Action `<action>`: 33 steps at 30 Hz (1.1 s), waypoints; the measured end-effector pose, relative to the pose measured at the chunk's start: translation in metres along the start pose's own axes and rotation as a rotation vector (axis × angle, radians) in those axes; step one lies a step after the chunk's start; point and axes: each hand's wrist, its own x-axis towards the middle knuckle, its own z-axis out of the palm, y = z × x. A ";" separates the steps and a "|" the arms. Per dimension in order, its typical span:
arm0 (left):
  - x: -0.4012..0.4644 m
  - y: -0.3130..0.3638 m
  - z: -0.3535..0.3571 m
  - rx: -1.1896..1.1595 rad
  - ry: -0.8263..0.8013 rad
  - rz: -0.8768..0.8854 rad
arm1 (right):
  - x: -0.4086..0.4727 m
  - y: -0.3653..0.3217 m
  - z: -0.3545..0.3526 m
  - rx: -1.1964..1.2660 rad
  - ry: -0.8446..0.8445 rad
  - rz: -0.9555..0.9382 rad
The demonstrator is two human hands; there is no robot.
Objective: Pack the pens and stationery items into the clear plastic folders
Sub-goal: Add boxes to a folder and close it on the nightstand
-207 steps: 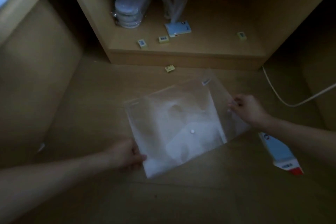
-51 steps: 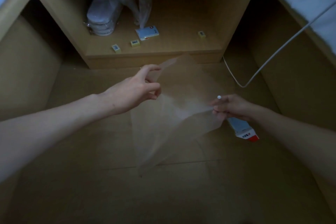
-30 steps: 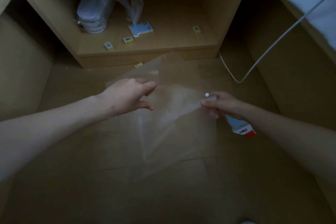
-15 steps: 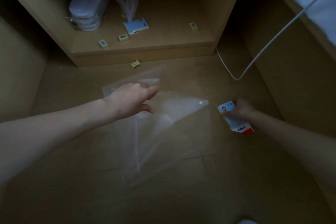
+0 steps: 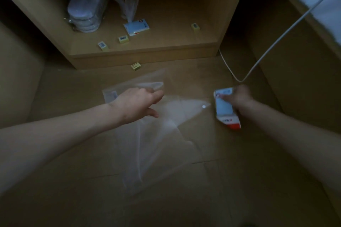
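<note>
The clear plastic folder (image 5: 156,127) lies on the wooden floor (image 5: 230,180), flap open. The left hand (image 5: 137,104) lies over its far-left part, fingers straight. Just right of the folder, the right hand (image 5: 238,96) grips a blue-and-white box (image 5: 226,110). Beyond the folder, a small yellow box (image 5: 136,66) lies before the shelf unit (image 5: 147,55).

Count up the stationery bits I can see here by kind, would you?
Small yellow boxes: 4, three on the shelf and one on the floor
Blue-and-white boxes: 2, one on the shelf, one held by the right hand
Clear plastic folders: 1, under the left hand
Total: 7
</note>
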 end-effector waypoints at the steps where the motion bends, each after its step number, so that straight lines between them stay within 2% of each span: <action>1: -0.001 0.000 0.000 0.000 0.005 -0.001 | -0.003 -0.011 -0.001 0.082 0.061 -0.048; 3: -0.002 -0.001 0.000 -0.001 0.016 -0.007 | -0.012 -0.034 0.002 0.202 0.120 -0.175; 6: -0.004 -0.001 0.000 -0.006 0.028 -0.023 | -0.029 -0.054 0.016 0.266 -0.027 -0.322; 10: -0.011 -0.004 0.001 -0.042 0.062 -0.030 | -0.052 -0.044 0.053 0.010 -0.468 -0.249; 12: -0.014 -0.004 0.001 -0.021 0.069 -0.031 | -0.057 -0.032 0.075 -0.086 -0.609 -0.202; 17: -0.021 -0.003 0.001 -0.011 0.071 -0.012 | -0.060 -0.014 0.109 -0.159 -0.707 -0.159; 21: -0.028 -0.007 0.003 -0.027 0.097 -0.008 | -0.070 -0.014 0.115 -0.123 -0.830 -0.165; 25: -0.038 -0.017 0.002 -0.054 0.132 -0.033 | -0.071 -0.027 0.114 -0.171 -0.777 -0.302; 30: -0.053 -0.040 -0.002 -0.096 0.169 -0.082 | -0.075 -0.074 0.088 0.051 -0.748 -0.330; 33: -0.059 -0.058 -0.009 -0.129 0.188 -0.115 | -0.076 -0.113 0.070 0.088 -0.671 -0.373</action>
